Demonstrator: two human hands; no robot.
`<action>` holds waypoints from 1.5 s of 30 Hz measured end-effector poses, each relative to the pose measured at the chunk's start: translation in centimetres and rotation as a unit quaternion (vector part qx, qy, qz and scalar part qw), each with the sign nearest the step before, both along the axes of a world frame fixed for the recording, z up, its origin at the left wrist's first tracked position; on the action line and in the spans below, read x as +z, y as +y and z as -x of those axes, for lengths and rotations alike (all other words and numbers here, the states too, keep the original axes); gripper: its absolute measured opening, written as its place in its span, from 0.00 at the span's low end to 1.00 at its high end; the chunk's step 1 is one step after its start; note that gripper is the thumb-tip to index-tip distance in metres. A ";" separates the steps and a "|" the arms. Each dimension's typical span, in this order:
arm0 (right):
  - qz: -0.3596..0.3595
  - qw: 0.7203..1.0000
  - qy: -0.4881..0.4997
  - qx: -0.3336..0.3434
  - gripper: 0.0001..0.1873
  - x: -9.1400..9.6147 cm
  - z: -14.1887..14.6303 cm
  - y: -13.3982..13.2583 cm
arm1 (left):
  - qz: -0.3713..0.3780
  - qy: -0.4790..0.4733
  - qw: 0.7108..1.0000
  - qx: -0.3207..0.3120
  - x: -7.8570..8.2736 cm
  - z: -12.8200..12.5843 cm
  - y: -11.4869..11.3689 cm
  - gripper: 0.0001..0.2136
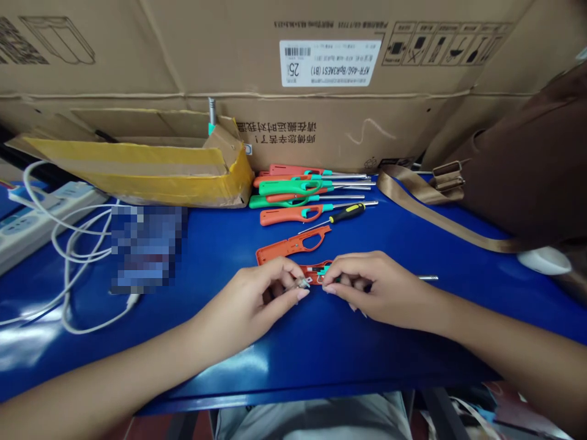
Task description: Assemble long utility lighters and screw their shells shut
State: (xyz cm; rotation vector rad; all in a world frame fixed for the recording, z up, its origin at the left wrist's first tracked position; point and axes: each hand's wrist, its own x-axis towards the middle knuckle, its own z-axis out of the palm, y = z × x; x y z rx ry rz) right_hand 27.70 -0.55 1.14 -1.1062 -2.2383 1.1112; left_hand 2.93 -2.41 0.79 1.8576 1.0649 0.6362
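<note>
My left hand point(279, 290) is closed in a pinch on a small, partly hidden piece with a pale metallic end point(303, 283). Close beside it, my right hand point(362, 282) has its fingers pinched together; what they hold, if anything, is hidden. Between and behind both hands lies the opened orange lower shell point(316, 278) of a long-nosed lighter, with a teal part and a thin wire in it. My right hand covers much of it, and a metal tube end point(428, 277) sticks out beyond that hand. The loose orange other half-shell point(293, 244) rests just behind.
Several orange and green lighters point(293, 214) lie at the back beside a black-yellow screwdriver point(347, 212). A yellow-taped carton point(183, 183) stands left of them. Further left are a power strip point(46, 214), white cables and a blurred-out object point(149, 247). A brown strap point(440, 223) lies right.
</note>
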 end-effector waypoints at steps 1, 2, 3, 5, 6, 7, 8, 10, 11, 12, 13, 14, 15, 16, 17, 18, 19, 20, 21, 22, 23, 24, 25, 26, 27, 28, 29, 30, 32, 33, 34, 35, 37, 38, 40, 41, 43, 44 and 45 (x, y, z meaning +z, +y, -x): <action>-0.001 1.000 0.004 0.002 0.07 -0.1 0.0 -0.1 | 0.031 -0.017 0.999 0.013 -0.2 -0.1 0.0 0.08; -0.014 1.000 0.007 0.006 0.07 -0.2 0.0 -0.1 | 0.062 -0.035 0.997 0.025 -0.4 -0.2 0.1 0.09; -0.034 0.999 0.012 0.011 0.07 -0.2 0.0 -0.1 | 0.093 -0.049 0.994 0.033 -0.4 -0.4 0.0 0.10; -0.069 0.997 0.020 0.024 0.07 -0.3 0.0 -0.1 | 0.146 -0.068 0.986 0.040 -0.4 -0.7 -0.1 0.12; -0.080 0.996 0.025 0.031 0.08 -0.4 0.0 0.0 | 0.164 -0.072 0.983 0.041 -0.4 -0.8 -0.2 0.12; -0.089 0.995 0.029 0.040 0.08 -0.4 -0.1 0.0 | 0.175 -0.073 0.981 0.043 -0.3 -0.9 -0.2 0.12; -0.096 0.994 0.030 0.048 0.09 -0.4 -0.1 0.1 | 0.182 -0.075 0.979 0.046 -0.3 -0.9 -0.3 0.12; -0.106 0.992 0.027 0.066 0.10 -0.4 -0.3 0.1 | 0.192 -0.078 0.977 0.051 -0.4 -1.0 -0.3 0.12; -0.111 0.991 0.024 0.074 0.10 -0.4 -0.3 0.1 | 0.195 -0.079 0.976 0.051 -0.5 -1.0 -0.4 0.12; -0.117 0.990 0.019 0.081 0.11 -0.4 -0.4 0.1 | 0.196 -0.080 0.976 0.050 -0.6 -1.1 -0.3 0.12; -0.125 0.988 0.017 0.087 0.11 -0.4 -0.4 0.1 | 0.195 -0.079 0.977 0.047 -0.7 -1.1 -0.3 0.12; -0.133 0.987 0.016 0.092 0.12 -0.4 -0.5 0.1 | 0.193 -0.079 0.977 0.044 -0.7 -1.1 -0.3 0.11; -0.141 0.985 0.014 0.096 0.12 -0.4 -0.5 0.1 | 0.190 -0.078 0.978 0.042 -0.8 -1.1 -0.2 0.11; -0.149 0.984 0.014 0.099 0.12 -0.4 -0.5 0.1 | 0.186 -0.077 0.979 0.040 -0.9 -1.1 -0.2 0.10; -0.155 0.983 0.013 0.101 0.12 -0.4 -0.6 0.0 | 0.183 -0.076 0.979 0.040 -0.9 -1.1 -0.2 0.10; -0.159 0.982 0.011 0.101 0.12 -0.4 -0.6 0.0 | 0.180 -0.076 0.980 0.041 -0.9 -1.1 -0.2 0.10; -0.163 0.981 0.009 0.100 0.12 -0.4 -0.6 0.0 | 0.179 -0.076 0.980 0.042 -0.9 -1.1 -0.2 0.10; -0.166 0.981 0.007 0.099 0.12 -0.4 -0.6 -0.1 | 0.179 -0.075 0.980 0.042 -0.8 -1.1 -0.2 0.10; -0.169 0.981 0.004 0.097 0.12 -0.4 -0.6 -0.1 | 0.180 -0.074 0.980 0.042 -0.8 -1.1 -0.2 0.11; -0.171 0.981 0.002 0.097 0.11 -0.5 -0.6 -0.1 | 0.182 -0.073 0.980 0.043 -0.8 -1.1 -0.2 0.11; -0.171 0.980 0.001 0.097 0.11 -0.5 -0.6 -0.1 | 0.183 -0.071 0.980 0.043 -0.8 -1.1 -0.2 0.11; -0.172 0.980 0.000 0.097 0.11 -0.5 -0.6 0.0 | 0.184 -0.069 0.979 0.044 -0.8 -1.0 -0.2 0.11; -0.173 0.980 -0.001 0.096 0.11 -0.6 -0.6 0.0 | 0.186 -0.066 0.979 0.045 -0.7 -1.0 -0.2 0.11; -0.173 0.980 -0.003 0.096 0.11 -0.6 -0.6 0.0 | 0.187 -0.065 0.979 0.046 -0.7 -1.0 -0.2 0.11; -0.171 0.981 -0.005 0.096 0.12 -0.6 -0.7 0.0 | 0.187 -0.064 0.979 0.046 -0.8 -1.0 -0.2 0.11; -0.171 0.981 -0.009 0.095 0.12 -0.6 -0.7 0.0 | 0.187 -0.064 0.979 0.045 -0.8 -1.0 -0.2 0.11; -0.170 0.981 -0.014 0.094 0.12 -0.6 -0.7 0.0 | 0.187 -0.064 0.979 0.044 -0.7 -1.0 -0.2 0.11; -0.168 0.981 -0.018 0.095 0.12 -0.5 -0.7 0.0 | 0.187 -0.065 0.979 0.043 -0.7 -1.1 -0.2 0.11; -0.168 0.981 -0.021 0.097 0.12 -0.5 -0.7 -0.1 | 0.188 -0.066 0.979 0.044 -0.7 -1.1 -0.2 0.10; -0.169 0.980 -0.020 0.098 0.12 -0.5 -0.7 -0.1 | 0.189 -0.066 0.979 0.044 -0.7 -1.1 -0.2 0.10; -0.169 0.980 -0.020 0.101 0.12 -0.5 -0.7 -0.2 | 0.190 -0.066 0.979 0.044 -0.6 -1.1 -0.2 0.10; -0.168 0.980 -0.019 0.104 0.12 -0.5 -0.7 -0.2 | 0.191 -0.064 0.978 0.043 -0.6 -1.1 -0.2 0.10; -0.163 0.980 -0.022 0.110 0.12 -0.5 -0.7 -0.1 | 0.194 -0.057 0.979 0.037 -0.6 -1.1 -0.2 0.10; -0.159 0.980 -0.026 0.113 0.12 -0.5 -0.7 -0.1 | 0.194 -0.054 0.979 0.034 -0.6 -1.2 -0.2 0.10; -0.155 0.980 -0.032 0.119 0.12 -0.6 -0.7 -0.1 | 0.195 -0.050 0.979 0.030 -0.5 -1.2 -0.2 0.10; -0.156 0.980 -0.034 0.121 0.12 -0.6 -0.7 0.0 | 0.195 -0.050 0.979 0.028 -0.5 -1.2 -0.2 0.10; -0.163 0.978 -0.033 0.125 0.12 -0.6 -0.7 -0.1 | 0.197 -0.051 0.979 0.028 -0.5 -1.1 -0.2 0.10; -0.167 0.977 -0.032 0.128 0.12 -0.6 -0.7 -0.1 | 0.198 -0.052 0.978 0.028 -0.5 -1.1 -0.3 0.09; -0.171 0.976 -0.030 0.130 0.12 -0.6 -0.7 -0.1 | 0.199 -0.051 0.978 0.027 -0.5 -1.0 -0.3 0.09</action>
